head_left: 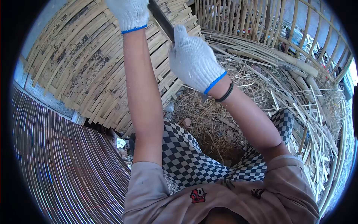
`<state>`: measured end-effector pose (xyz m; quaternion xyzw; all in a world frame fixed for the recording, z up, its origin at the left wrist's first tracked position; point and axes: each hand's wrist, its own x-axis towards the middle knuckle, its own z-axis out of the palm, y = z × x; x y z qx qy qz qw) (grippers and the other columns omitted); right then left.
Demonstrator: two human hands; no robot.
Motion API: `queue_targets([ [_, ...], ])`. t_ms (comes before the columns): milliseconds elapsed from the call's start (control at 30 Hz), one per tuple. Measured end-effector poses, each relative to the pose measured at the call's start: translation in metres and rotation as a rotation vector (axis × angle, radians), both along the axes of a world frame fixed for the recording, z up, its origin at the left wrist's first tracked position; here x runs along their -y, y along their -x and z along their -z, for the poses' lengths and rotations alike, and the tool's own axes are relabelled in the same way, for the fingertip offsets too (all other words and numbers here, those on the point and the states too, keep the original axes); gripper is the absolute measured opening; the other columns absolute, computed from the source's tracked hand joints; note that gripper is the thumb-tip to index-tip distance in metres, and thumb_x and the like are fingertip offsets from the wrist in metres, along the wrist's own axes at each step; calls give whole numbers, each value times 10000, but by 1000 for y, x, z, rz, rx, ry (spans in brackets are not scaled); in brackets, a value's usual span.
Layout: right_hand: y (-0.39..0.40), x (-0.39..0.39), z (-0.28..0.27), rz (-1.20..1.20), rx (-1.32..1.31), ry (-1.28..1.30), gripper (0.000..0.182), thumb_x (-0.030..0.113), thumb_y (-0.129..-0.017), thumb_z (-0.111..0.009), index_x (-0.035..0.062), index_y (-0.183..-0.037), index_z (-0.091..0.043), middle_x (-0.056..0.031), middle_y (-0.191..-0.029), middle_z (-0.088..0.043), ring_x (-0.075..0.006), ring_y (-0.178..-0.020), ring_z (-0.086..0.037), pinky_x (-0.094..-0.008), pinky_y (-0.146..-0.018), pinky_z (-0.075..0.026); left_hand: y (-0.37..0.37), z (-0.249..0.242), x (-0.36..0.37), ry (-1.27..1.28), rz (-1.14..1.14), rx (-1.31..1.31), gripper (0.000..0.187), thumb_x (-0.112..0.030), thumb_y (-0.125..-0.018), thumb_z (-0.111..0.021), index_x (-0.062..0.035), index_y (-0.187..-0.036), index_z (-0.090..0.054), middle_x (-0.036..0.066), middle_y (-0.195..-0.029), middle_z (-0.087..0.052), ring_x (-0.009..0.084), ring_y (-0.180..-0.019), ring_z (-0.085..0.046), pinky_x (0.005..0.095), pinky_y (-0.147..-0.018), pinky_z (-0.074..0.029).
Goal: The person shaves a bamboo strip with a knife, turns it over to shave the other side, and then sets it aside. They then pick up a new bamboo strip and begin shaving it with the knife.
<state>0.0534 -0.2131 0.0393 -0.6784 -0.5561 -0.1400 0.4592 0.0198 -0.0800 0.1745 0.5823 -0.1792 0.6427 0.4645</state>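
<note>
My right hand (194, 59), in a white knit glove with a blue cuff, is closed around the lower end of a long, dark flat strip (162, 20) with a pale edge. Its thumb lies along the strip. A small grey tip (204, 98) pokes out below this glove near the wrist. My left hand (130, 13), gloved the same way, is at the top edge of the view beside the strip's upper part. Its fingers are cut off by the frame. Behind both hands stands a woven bamboo panel (82, 63) with dark blotches.
Bamboo slats (309, 138) lie piled on the right, with thicker poles (276, 61) behind. Dry straw and shavings (209, 108) cover the ground between my knees in checkered trousers (190, 153). A slatted fence (238, 16) stands at the back; a ribbed brown surface (67, 160) fills the lower left.
</note>
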Motion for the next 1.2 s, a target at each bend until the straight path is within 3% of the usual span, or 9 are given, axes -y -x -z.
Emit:
queue_targets([
  [100,2,21,-8,-47,13,122,325,113,-887,-641,-70,-1102,-480,-276,-838,-703,-411,-832,-740,-459,-710,-599,3,5,0,-6,-13,1,285,-317,-1048,-553,-177,-809,-482,-56,-601,-366,81,-415,-355,246,-325,-271],
  [300,-2,15,-15,-23,53,118,285,123,-867,-630,-78,-1046,-539,-270,-865,-711,-417,-859,-740,-471,-737,-597,0,10,-1,32,-10,-14,309,-347,-1063,-524,-188,-804,-469,-60,-619,-379,89,-447,-381,269,-368,-315],
  [433,-13,11,-28,-60,102,37,307,126,-865,-629,-85,-1074,-550,-285,-883,-716,-422,-856,-741,-477,-752,-598,4,9,-7,-56,41,55,323,-353,-1069,-509,-187,-799,-451,-56,-620,-378,122,-481,-418,333,-489,-456],
  [467,-11,9,-28,-55,72,2,305,124,-861,-629,-89,-1068,-559,-285,-876,-717,-421,-855,-742,-476,-751,-598,2,7,-11,-136,75,30,330,-364,-1072,-506,-178,-804,-454,-57,-619,-383,137,-514,-449,378,-578,-513],
  [567,-8,11,-21,-53,75,77,294,123,-857,-626,-91,-1052,-577,-282,-841,-713,-418,-850,-744,-473,-743,-596,3,10,3,-35,-30,38,330,-372,-1076,-502,-163,-822,-470,-55,-622,-389,149,-533,-472,395,-618,-532],
  [700,-16,12,-24,-62,99,23,255,120,-858,-623,-66,-1027,-582,-285,-843,-716,-413,-847,-744,-475,-736,-599,1,7,-17,-148,94,71,326,-358,-1096,-476,-144,-851,-491,-42,-627,-404,182,-551,-515,404,-634,-536],
  [900,-17,18,-34,-51,167,-37,242,121,-864,-616,-64,-1017,-586,-285,-814,-704,-409,-821,-741,-484,-714,-595,-4,3,-16,-211,70,54,322,-328,-1094,-497,-134,-837,-487,-37,-631,-410,198,-576,-557,373,-592,-533],
  [1067,-33,2,-7,-55,220,-24,232,141,-897,-596,-56,-1015,-562,-267,-799,-704,-445,-802,-721,-487,-717,-589,-2,1,-19,-257,46,72,329,-339,-1090,-510,-127,-839,-489,-34,-640,-390,189,-571,-538,382,-615,-547],
  [1200,-19,2,8,-8,33,30,225,127,-921,-568,-56,-1051,-556,-293,-812,-696,-452,-819,-719,-509,-740,-582,-11,-1,-8,-250,-44,70,328,-350,-1087,-518,-133,-842,-490,-40,-642,-405,177,-554,-509,367,-632,-545],
])
